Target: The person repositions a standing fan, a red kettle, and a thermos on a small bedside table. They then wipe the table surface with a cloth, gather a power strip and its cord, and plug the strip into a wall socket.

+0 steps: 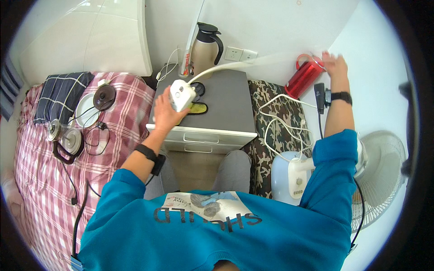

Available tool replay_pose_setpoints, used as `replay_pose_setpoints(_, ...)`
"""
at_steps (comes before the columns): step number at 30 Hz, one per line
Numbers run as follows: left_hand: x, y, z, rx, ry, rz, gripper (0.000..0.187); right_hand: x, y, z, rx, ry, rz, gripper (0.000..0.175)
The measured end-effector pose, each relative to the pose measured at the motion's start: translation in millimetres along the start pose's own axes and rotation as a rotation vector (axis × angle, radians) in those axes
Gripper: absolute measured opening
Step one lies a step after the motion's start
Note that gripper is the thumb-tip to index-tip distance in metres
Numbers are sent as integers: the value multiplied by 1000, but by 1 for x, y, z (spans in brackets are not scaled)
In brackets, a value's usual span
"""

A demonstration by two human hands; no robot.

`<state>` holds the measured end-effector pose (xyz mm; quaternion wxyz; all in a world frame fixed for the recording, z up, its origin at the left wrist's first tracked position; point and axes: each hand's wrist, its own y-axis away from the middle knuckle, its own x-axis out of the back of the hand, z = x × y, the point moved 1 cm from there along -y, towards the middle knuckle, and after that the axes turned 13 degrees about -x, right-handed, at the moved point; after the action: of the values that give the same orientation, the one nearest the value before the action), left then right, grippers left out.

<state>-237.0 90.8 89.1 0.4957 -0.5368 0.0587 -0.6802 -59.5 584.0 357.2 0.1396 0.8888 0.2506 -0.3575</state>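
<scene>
A white power strip [182, 95] is held in my left hand [166, 113], above the grey top of a small cabinet [227, 105]. Its white cable [217, 67] runs off to the right and blurs towards my right hand [334, 64]. That hand is raised beside a red vacuum flask [303, 77], its fingers blurred; whether they grip the cable cannot be told. Below the strip, a yellow-green pad with a dark edge [198, 108] and a dark item [199, 88] lie on the cabinet. A looped white cord [288, 125] lies on camouflage fabric [262, 155].
Behind the strip stand a beige jug with a black handle [203, 54] and a clear cup [184, 64]. A wall socket [234, 53] is at the back. An electric fan [379, 176] stands right. Glass kettle parts [72, 140] and cords lie on the checked bed [125, 111] left.
</scene>
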Motion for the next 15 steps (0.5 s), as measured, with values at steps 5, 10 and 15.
replay_pose_setpoints(5, 1, -25, -6, -53, -166, -235, 106, 80, -55, 1, 237, 662, 393, 36)
replay_pose_setpoints(10, -57, -57, 32, -283, -148, -362, 103, 23, -38, 0, 1026, 1642, 399, 45)
replay_pose_setpoints(15, -140, -95, 67, -291, -72, -425, 104, -2, -41, -1, 908, 1511, 538, 47)
